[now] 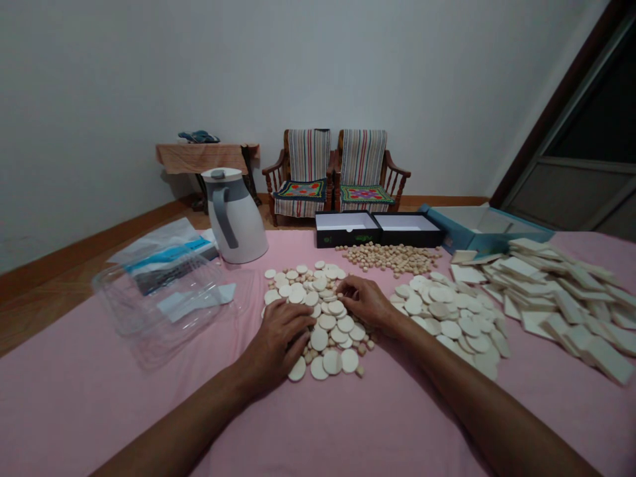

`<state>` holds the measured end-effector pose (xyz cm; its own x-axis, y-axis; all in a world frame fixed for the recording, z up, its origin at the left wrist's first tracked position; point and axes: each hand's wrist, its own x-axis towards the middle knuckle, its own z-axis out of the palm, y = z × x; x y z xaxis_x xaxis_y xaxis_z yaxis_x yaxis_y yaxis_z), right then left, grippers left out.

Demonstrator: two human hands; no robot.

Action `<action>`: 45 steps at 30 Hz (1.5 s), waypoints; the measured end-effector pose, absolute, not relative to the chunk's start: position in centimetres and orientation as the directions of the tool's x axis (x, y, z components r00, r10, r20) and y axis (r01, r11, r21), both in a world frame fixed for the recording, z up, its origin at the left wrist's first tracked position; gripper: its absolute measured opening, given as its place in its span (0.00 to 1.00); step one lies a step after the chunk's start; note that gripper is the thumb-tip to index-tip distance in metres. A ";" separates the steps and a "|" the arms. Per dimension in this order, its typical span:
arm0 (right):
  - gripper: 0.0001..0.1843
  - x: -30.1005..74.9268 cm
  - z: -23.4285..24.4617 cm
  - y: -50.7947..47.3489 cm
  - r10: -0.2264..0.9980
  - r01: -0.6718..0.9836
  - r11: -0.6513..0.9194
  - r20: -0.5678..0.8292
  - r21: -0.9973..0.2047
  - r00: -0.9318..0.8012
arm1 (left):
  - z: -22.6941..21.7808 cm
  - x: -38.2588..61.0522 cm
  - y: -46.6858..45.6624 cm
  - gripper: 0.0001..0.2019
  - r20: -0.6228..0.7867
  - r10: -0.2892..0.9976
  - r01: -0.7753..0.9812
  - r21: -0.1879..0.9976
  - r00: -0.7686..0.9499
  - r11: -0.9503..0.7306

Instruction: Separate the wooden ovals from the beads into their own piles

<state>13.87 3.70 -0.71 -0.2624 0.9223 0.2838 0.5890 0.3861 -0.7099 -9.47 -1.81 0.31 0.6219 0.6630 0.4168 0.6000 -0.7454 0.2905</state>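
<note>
A mixed heap of pale round wooden discs (319, 339) and small wooden cubes lies on the pink cloth in front of me. My left hand (279, 336) rests against its left side, fingers stretched loosely over some discs. From the right, my right hand (366, 301) reaches into the heap's edge with its fingers curled in and the fingertips together. What those fingertips pinch, if anything, is too small to make out. Just right of my right hand lies a second pile, of discs only (450, 318). Behind it is a spread of small wooden cubes (392, 257).
Rectangular wooden pieces (571, 291) are heaped at the right, before a blue box (487, 225). Two open black box parts (348, 237) stand at the back. On the left are a white jug (241, 225) and a clear plastic container (163, 298). Two chairs (308, 172) stand beyond.
</note>
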 end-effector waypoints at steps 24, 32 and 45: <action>0.24 16.7 -3.7 6.0 0.912 0.878 0.393 0.237 -0.272 -0.335 | 0.3 -9.4 -1.7 0.12 0.421 0.662 0.600 0.290 0.620 -0.746; 0.13 16.8 -2.3 5.8 0.925 0.892 0.343 0.272 -0.295 -0.266 | 0.2 -9.5 -1.7 0.13 0.435 0.653 0.603 0.270 0.619 -0.751; 0.11 18.6 1.3 5.9 0.942 0.794 0.305 0.287 -0.525 -0.173 | 0.2 -9.4 -1.7 0.13 0.435 0.653 0.595 0.280 0.621 -0.753</action>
<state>18.57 5.89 1.28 -0.1727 0.9424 0.2865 0.7943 0.3052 -0.5252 -9.45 -1.66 0.23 0.6207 0.6525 0.4347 0.5952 -0.7530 0.2804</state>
